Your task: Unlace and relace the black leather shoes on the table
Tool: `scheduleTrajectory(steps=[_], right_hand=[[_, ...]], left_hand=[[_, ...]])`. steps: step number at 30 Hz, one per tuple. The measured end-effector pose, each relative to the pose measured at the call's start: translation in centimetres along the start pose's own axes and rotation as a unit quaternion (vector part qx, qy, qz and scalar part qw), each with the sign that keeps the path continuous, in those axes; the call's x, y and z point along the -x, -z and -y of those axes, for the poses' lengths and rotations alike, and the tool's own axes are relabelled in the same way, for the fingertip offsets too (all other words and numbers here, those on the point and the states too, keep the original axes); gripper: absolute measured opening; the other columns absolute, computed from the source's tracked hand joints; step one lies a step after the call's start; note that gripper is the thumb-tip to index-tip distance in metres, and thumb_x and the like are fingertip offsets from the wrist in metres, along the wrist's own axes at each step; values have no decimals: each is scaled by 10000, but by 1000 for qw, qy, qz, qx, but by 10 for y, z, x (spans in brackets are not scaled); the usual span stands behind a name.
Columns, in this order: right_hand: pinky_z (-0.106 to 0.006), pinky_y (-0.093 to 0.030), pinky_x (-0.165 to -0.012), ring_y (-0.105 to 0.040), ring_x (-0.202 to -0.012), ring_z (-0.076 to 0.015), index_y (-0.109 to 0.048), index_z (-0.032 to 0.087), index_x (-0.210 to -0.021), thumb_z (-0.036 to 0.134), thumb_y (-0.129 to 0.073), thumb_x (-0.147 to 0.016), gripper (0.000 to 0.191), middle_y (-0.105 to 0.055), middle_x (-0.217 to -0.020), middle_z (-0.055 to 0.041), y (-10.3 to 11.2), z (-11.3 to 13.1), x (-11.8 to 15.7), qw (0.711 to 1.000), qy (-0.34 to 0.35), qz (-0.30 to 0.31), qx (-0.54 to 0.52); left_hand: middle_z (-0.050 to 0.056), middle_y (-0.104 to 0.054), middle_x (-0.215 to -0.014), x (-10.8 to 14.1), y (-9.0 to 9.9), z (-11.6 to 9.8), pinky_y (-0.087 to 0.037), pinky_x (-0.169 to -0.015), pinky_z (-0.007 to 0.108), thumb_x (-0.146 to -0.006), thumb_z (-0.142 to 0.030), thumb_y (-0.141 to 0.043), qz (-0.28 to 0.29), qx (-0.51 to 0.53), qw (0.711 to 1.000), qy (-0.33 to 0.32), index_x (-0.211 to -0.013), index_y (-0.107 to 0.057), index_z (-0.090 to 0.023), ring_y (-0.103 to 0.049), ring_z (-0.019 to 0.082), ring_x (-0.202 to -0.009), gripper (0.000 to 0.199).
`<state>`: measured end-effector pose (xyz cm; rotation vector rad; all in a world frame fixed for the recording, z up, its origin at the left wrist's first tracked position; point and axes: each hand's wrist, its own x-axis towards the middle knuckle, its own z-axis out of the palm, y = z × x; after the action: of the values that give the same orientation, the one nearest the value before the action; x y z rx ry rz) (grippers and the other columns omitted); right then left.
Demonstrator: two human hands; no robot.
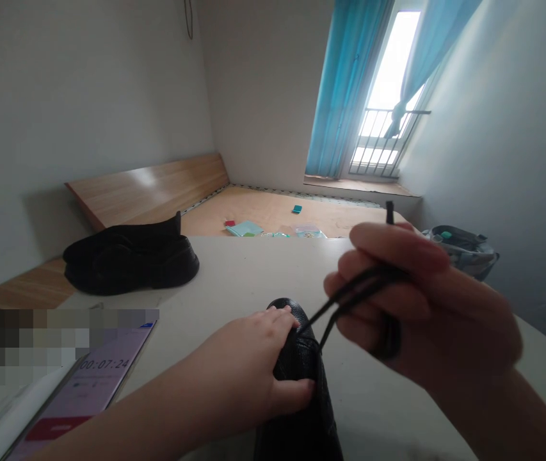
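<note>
Head view: on the white table (239, 269), the near black shoe (301, 435) lies beneath the left hand (248, 352), which is spread over its upper, thumb apart from fingers, while above and right of that shoe the right hand (431, 301) pinches the black laces (330, 301) running up from it. Firm, flat pressure on the shoe and an even draw on both strands would likely stop the laces twisting or slipping.

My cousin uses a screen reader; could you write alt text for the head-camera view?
A person's left hand rests on a black leather shoe on a white table; the right hand holds the shoe's thin black laces. At left are another black shoe and a lilac-screened phone showing a timer.
</note>
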<state>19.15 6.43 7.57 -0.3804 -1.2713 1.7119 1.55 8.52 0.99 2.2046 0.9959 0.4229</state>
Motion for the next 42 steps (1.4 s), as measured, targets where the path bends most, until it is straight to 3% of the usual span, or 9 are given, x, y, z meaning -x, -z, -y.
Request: scheduleTrajectory(steps=[3,8,12,16,21,24,27,36,42], right_hand=[[-198,-320,-468,-184,-493,-122,-399,235,-660,207,-488,-919,276,-194,-565,55,9,6,-12,994,58,-95,16],[-266,-360,-514,-220,-505,-150,-395,255,-690,288,-381,-952,264,-182,-601,37,21,3,-19,973,59,-199,102],[-257,-394,-528,-274,-500,-141,-411,262,-719,301,-371,-963,251,-231,-610,39,18,0,-18,971,53,-203,111],[-217,-345,-453,-299,-472,-115,-512,251,-749,347,-513,-933,207,-330,-555,52,20,1,-15,973,36,-189,126],[-202,-333,-467,-431,-522,-87,-632,187,-739,273,-494,-967,280,-490,-615,14,46,6,-19,896,117,-297,307],[-206,-349,-468,-443,-521,-81,-647,176,-724,205,-475,-956,290,-508,-664,4,59,12,-21,872,142,-326,336],[-193,-351,-440,-445,-532,-75,-634,175,-709,173,-491,-934,266,-516,-729,-2,63,20,-22,903,135,-332,238],[-144,-376,-432,-353,-455,-66,-534,196,-700,76,-344,-974,355,-399,-564,48,78,47,-21,921,139,-362,-35],[-209,-186,-373,-170,-427,-90,-498,208,-656,158,-440,-981,335,-248,-488,74,107,55,-15,896,159,-398,117]], left_hand=[[76,-693,-1012,-1,10,-7,-495,-827,407,-780,-481,-646,17,-5,998,52,-1026,-598,-216,-638,300,-930,365],[37,-659,-1078,-2,17,-16,-463,-902,394,-871,-369,-524,-143,38,989,-7,-798,-586,-225,-589,254,-1047,172],[16,-524,-1402,1,11,-21,-348,-1114,432,-837,-343,-584,-109,67,991,-36,-1134,-674,-309,-437,285,-1324,312],[-39,-526,-1402,4,13,-23,-373,-1112,401,-864,-409,-595,-64,191,980,2,-928,-705,-306,-462,269,-1311,163],[-32,-618,-1273,5,27,-12,-335,-1141,395,-929,-503,-517,-191,292,936,45,-949,-682,-300,-467,248,-1307,262],[19,-672,-1016,2,31,-9,-433,-1055,368,-960,-454,-483,-178,367,911,53,-877,-682,-247,-580,226,-1130,299],[0,-567,-761,-3,33,-13,-498,-936,295,-979,-375,-463,-127,458,879,26,-672,-570,-214,-603,166,-872,363],[-27,-399,-588,-5,39,-19,-536,-688,210,-976,-296,-443,-88,554,828,-27,-626,-496,-195,-526,117,-619,368],[-41,-342,-560,2,65,-17,-498,-546,202,-1005,-188,-315,-159,568,805,-67,-669,-502,-176,-390,89,-517,385]])
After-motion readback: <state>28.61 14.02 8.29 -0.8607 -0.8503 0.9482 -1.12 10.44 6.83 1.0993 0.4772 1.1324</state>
